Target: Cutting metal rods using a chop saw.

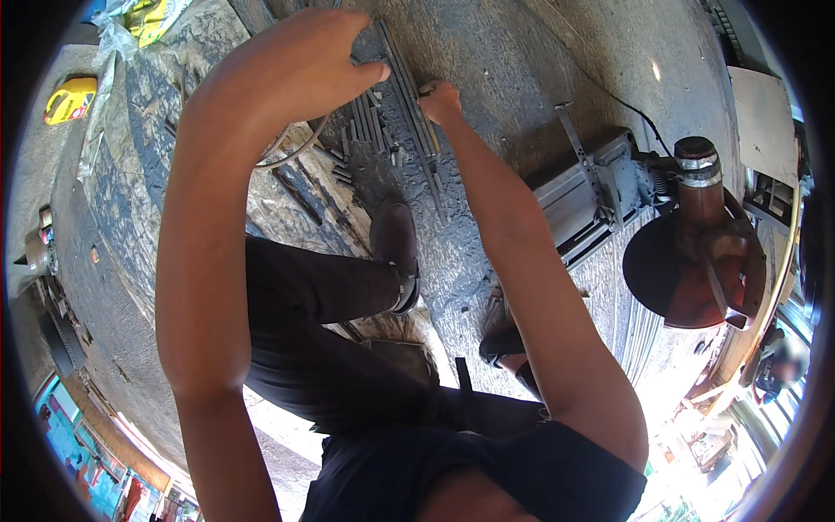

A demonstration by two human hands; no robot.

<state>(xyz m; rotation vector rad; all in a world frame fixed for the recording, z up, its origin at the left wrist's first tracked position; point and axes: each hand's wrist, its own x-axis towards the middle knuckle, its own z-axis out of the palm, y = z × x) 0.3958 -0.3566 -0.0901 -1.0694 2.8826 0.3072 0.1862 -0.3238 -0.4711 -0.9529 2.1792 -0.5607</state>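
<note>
Several long, thin metal bars point(402, 83) lie side by side on the dusty ground in front of me. My left hand point(326, 61) reaches over their left side, its thumb spread from the fingers. Nothing shows between thumb and fingers, though the far fingers are partly hidden. At the right side of the bars, my right hand point(442, 103) is closed, with a small dark thing at its fingertips that I cannot make out. Short cut metal pieces point(367, 122) lie left of the long bars, close to my boot point(396, 252).
A cut-off saw point(696, 244) with a dark round disc stands at the right, beside its grey metal base point(578, 187). A black cable point(609, 91) runs across the ground. A worn wooden slab point(322, 196) lies left of my boot. A yellow jug point(71, 101) sits far left.
</note>
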